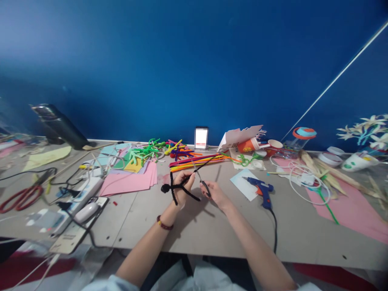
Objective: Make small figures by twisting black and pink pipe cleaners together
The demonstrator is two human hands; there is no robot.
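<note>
My left hand [182, 190] is closed on a black pipe-cleaner figure [173, 187], which has a round balled head and thin limbs sticking out. One black strand runs up and to the right from the fingers. In my right hand [214, 193] is a small pair of scissors [206, 188], gripped by its dark handles. Its blades point up and left, beside the black strand near my left fingertips. Whether the blades touch the strand I cannot tell. Just beyond both hands lies a row of coloured pipe cleaners [197, 162] in purple, red, orange and yellow.
A blue glue gun [264, 192] with its cord lies to the right, by a pale blue sheet [247, 184]. Pink paper [125, 182], a power strip [80, 206] and red-handled scissors [22, 198] are on the left. A phone [201, 138] stands against the blue wall.
</note>
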